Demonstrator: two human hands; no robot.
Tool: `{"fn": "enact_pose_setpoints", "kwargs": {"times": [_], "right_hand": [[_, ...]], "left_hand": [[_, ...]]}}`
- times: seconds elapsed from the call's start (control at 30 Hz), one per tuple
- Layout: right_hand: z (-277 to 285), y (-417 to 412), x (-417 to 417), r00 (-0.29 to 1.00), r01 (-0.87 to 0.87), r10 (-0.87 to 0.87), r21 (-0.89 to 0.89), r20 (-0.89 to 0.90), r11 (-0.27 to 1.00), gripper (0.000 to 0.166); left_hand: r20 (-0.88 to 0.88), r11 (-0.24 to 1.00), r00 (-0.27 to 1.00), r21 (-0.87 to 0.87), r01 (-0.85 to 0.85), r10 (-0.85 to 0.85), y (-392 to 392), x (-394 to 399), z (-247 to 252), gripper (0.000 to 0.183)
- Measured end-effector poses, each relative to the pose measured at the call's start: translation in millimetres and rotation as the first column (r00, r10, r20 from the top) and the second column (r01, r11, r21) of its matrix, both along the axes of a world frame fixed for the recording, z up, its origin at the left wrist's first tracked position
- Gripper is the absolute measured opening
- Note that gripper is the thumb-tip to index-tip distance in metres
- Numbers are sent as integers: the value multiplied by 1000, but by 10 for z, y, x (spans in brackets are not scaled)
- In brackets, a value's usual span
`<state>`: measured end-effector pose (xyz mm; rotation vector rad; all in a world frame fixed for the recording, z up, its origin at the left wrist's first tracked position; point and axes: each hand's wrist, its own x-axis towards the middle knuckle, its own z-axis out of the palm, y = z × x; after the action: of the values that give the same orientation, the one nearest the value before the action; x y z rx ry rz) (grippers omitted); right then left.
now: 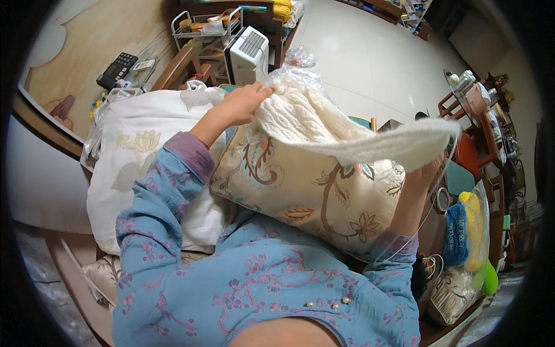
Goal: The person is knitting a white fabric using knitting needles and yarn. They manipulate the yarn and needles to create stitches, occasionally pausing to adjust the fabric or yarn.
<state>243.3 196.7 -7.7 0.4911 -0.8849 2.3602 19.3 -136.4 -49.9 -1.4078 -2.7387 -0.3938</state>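
A cream lace-knit piece (303, 115) is bunched over an embroidered cushion (299, 186) on my lap. My left hand (245, 104) pinches its gathered left end, beside a crumpled transparent plastic bag (299, 71). From there a narrow knitted band (390, 141) stretches to the right, slightly blurred. At its far end my right hand (427, 171) grips the band, with the fingers partly covered by the knitting. A thin white yarn strand (435, 195) hangs down past my right wrist to the sleeve.
A white floral cloth bundle (143, 152) lies at my left. Beyond it stand a white appliance (248, 54) and a metal-framed cart (208, 28). On the right are blue packaging (455, 234), a yellow item (473, 234) in clear plastic, and another cushion (453, 295).
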Motion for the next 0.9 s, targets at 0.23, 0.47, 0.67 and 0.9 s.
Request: {"fn": "enact_pose_setpoints", "kwargs": {"times": [0.23, 0.47, 0.67, 0.9], "right_hand": [[302, 173, -128, 986, -164, 163, -164, -20, 973, 29], [665, 242, 51, 997, -67, 60, -151, -53, 986, 30], [478, 286, -17, 942, 254, -174, -266, 288, 930, 26], [-307, 293, 52, 890, 266, -98, -334, 445, 904, 20]], "left_hand": [[-128, 986, 983, -121, 116, -132, 127, -121, 118, 21], [231, 942, 918, -21, 335, -321, -29, 395, 1308, 17], [368, 850, 851, -232, 474, -374, -104, 975, 1455, 20], [-147, 890, 904, 169, 423, -401, -84, 1431, 1119, 34]]}}
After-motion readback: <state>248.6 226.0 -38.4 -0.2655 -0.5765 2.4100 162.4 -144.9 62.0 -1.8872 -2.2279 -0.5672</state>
